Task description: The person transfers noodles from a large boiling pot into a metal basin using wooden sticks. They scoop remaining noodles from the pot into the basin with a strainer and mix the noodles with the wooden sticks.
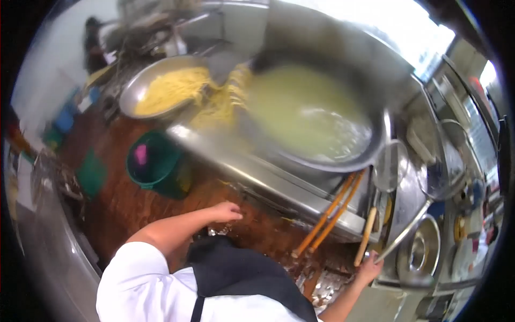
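Note:
My right hand [370, 268] is closed around the handle of a long-handled strainer [407, 228], its round wire head raised at the right. Beside that hand, a second strainer's wooden handle [366, 236] leads up to a mesh head [390, 166] by the wok's rim. A pair of long wooden chopsticks [328, 217] juts over the counter edge. My left hand [228, 212] hangs before the counter, fingers curled in, nothing visible in it. A large wok [354, 165] holds cloudy yellow-green, steaming liquid. Yellow noodles [217, 107] lie on the counter at its left.
A metal bowl [127, 99] of yellow noodles sits left of the wok. Below it, a green bucket [155, 161] with something pink inside stands on the wet brown floor [115, 204]. Metal basins [421, 249] stand at the right. The steel counter edge [241, 169] runs before me.

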Available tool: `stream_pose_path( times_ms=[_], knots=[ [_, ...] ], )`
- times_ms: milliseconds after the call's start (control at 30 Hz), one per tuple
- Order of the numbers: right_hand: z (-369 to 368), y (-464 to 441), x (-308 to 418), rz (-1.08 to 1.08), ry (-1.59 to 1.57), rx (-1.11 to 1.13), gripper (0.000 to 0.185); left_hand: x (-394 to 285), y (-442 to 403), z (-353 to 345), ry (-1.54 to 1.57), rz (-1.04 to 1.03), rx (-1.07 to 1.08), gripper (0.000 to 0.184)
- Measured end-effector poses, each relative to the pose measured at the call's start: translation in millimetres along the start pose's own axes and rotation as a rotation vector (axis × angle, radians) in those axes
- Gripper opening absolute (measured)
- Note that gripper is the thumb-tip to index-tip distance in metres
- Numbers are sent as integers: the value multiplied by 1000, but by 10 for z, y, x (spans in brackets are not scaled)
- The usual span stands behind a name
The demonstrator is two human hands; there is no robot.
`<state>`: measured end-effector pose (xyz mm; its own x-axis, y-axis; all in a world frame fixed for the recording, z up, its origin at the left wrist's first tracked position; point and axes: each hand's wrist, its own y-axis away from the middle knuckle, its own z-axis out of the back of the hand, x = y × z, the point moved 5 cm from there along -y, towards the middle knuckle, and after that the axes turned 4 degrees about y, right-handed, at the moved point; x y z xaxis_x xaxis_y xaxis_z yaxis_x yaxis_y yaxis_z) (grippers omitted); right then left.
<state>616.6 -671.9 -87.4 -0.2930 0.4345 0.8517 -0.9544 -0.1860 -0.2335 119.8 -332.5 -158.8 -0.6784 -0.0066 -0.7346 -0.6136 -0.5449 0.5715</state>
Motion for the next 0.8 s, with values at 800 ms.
stream_pose_path(
  times_ms=[800],
  knots=[
    [-1753, 421, 3358, -72, -110, 99, 25, 4111, 2052, 3181, 1747, 201, -1336, 42]
  ],
)
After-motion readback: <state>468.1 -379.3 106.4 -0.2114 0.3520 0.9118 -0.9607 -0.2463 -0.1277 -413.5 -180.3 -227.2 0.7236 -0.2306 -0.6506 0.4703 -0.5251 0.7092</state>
